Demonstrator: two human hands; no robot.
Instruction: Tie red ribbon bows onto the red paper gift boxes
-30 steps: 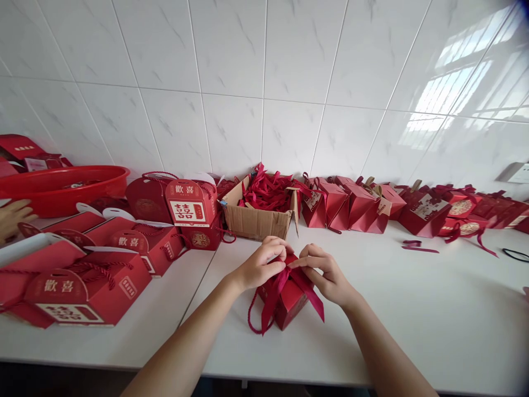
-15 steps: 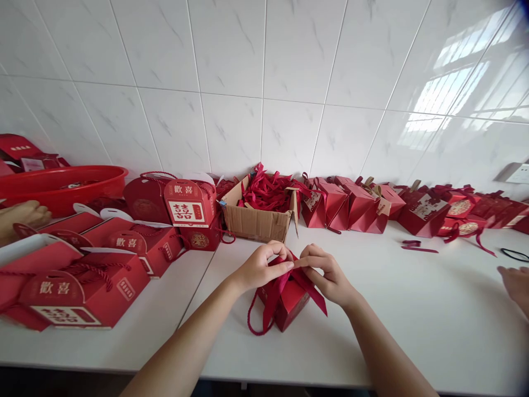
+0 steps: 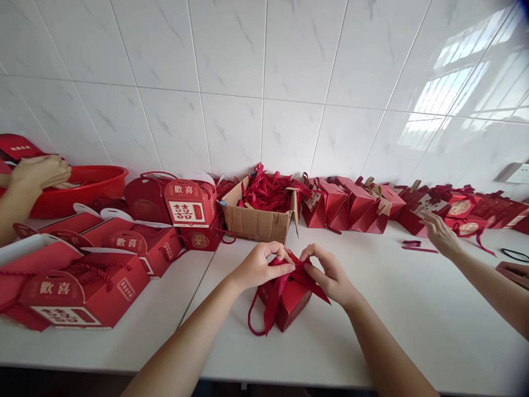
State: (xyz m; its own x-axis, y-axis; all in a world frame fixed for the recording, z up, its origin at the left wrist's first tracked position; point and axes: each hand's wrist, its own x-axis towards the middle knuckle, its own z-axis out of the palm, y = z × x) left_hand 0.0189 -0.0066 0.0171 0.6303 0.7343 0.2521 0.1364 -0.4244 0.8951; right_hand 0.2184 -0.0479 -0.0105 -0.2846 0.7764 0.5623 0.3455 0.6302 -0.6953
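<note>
A small red gift box (image 3: 288, 309) stands on the white table in front of me, with a red rope handle (image 3: 250, 320) hanging at its left side. Across its top lies a dark red ribbon (image 3: 273, 303), its tails falling left and right. My left hand (image 3: 264, 266) pinches the ribbon between thumb and fingers at the top of the box. Just to the right, my right hand (image 3: 328, 275) grips the ribbon's other side between thumb and index finger. The ribbon's centre is partly hidden by the fingers.
Behind the box stands a cardboard box (image 3: 258, 223) of red ribbons. Printed red boxes (image 3: 82, 292) crowd the left, near a red basin (image 3: 111, 175). More red boxes (image 3: 359, 204) line the wall at right. Other people's hands (image 3: 39, 173) reach in at left and right.
My right hand has shifted slightly, its fingers spreading a bit away from the left hand. At left a person's hand moved over the basin; at right another person's hand reached in toward the boxes.
</note>
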